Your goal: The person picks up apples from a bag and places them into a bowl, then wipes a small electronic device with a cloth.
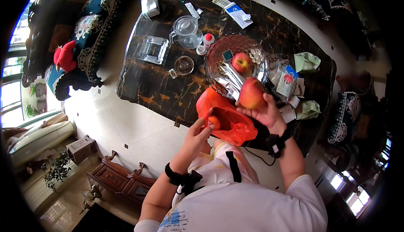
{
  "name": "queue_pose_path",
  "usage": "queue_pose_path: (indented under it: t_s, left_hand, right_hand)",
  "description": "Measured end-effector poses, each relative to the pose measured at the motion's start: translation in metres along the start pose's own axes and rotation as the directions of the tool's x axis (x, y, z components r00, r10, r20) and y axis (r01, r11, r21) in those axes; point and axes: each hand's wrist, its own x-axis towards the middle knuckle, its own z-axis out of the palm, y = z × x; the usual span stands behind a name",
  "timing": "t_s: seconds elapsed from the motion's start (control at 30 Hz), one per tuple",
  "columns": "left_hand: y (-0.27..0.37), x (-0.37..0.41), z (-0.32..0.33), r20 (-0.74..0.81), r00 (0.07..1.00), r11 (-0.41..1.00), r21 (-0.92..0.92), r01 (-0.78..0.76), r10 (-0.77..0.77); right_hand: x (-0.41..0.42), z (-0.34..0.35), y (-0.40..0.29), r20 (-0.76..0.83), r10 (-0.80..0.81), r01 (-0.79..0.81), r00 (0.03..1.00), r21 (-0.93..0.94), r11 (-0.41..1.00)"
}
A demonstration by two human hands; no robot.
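Observation:
A red and yellow apple (252, 93) rests in my right hand (266, 113), above the near rim of a textured glass bowl (216, 50). Inside the bowl lie another apple (241, 62) and silvery wrapped packets (233, 79). My left hand (199, 131) pinches the edge of a red plastic bag (235, 123) at the table's near edge. The bag's mouth gapes, showing an orange-red round fruit (214, 122) beside my left fingertips.
Left of the bowl stand a glass pitcher (187, 31), a small red-capped bottle (208, 39), a round glass dish (184, 65) and a square glass ashtray (154, 50). Plastic packets (286, 80) and green tissue packs (306, 62) lie to its right on the dark marble table (151, 86).

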Motion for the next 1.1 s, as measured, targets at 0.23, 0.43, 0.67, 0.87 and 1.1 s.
queue_pose_path:
  t_s: [0.23, 0.43, 0.67, 0.87, 1.1]
  left_hand:
    - [-0.002, 0.001, -0.008, 0.033, 0.999, 1.000, 0.027, 0.013, -0.014]
    - [-0.005, -0.001, -0.009, 0.043, 0.999, 1.000, 0.027, 0.007, -0.008]
    - [-0.006, -0.003, -0.018, 0.028, 0.999, 0.999, 0.006, 0.033, -0.034]
    - [0.003, -0.007, -0.016, 0.083, 0.994, 0.995, -0.052, 0.079, -0.075]
    - [0.007, -0.005, -0.015, 0.055, 0.996, 0.996, -0.051, 0.072, -0.069]
  right_hand:
    - [0.084, -0.009, -0.045, -0.170, -0.554, 0.132, 0.815, -0.876, 0.463]
    - [0.156, 0.007, -0.043, -0.013, -0.638, -0.265, 0.770, -0.916, -0.301]
    - [0.197, 0.005, -0.016, 0.039, -0.596, -0.480, 0.802, -0.550, -0.683]
    - [0.197, 0.006, -0.002, 0.076, -0.556, -0.480, 0.828, -0.419, -0.771]
    - [0.165, 0.007, 0.000, 0.235, -0.558, -0.386, 0.796, -0.513, -0.767]
